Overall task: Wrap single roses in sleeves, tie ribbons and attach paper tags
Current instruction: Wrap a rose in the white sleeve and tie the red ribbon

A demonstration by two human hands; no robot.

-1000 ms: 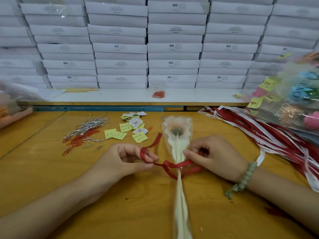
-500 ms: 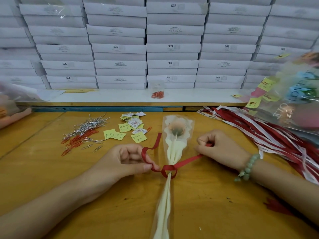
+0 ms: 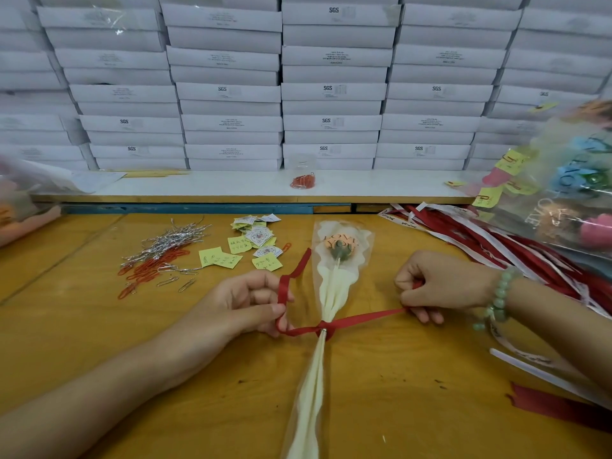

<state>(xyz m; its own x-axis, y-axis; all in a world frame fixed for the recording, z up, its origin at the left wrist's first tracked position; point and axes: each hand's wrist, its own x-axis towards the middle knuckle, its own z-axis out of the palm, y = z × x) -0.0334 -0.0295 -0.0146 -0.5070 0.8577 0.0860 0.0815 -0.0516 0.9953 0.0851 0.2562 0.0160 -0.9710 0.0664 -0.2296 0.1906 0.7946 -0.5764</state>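
Observation:
A single orange rose in a clear sleeve (image 3: 341, 260) with cream paper lies on the wooden table (image 3: 198, 409), bloom pointing away from me. A red ribbon (image 3: 361, 319) is knotted tight around the sleeve's narrow waist. My left hand (image 3: 245, 303) pinches the ribbon's left end, which curls up over my fingers. My right hand (image 3: 440, 286) grips the right end, and the ribbon runs taut from the knot to it. A pile of small paper tags (image 3: 251, 246), yellow and white, lies beyond my left hand.
Silver and red paper clips (image 3: 159, 256) are scattered at the left. Red and white ribbons (image 3: 496, 246) lie heaped at the right, under a bag of wrapped roses (image 3: 569, 193). Stacked white boxes (image 3: 331, 91) fill the back; a small bag of red clips (image 3: 302, 180) sits on the shelf.
My hands have pulled apart, the right one moving right and up. The loose ribbon loop has drawn into a tight knot and the sleeve is cinched at its waist.

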